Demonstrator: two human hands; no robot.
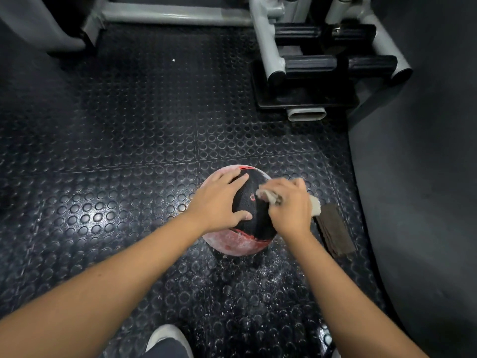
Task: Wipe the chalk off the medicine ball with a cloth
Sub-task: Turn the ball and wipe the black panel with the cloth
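Just below frame centre on the studded black rubber floor (129, 151), the left hand (219, 200) lies spread flat on the chalk-dusted black-and-red medicine ball (238, 245), seemingly to steady it, while the right hand (291, 206) grips a bunched pale cloth (268, 195) against its top.

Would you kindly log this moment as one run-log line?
left hand: steadies medicine ball | right hand: presses cloth on it | chalk: on lower rim

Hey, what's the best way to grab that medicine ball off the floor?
From above, one of the hands on each side of the medicine ball, spread wide like the left hand. It is round with no handle visible, and its pale lower part looks chalky, so probably slippery.
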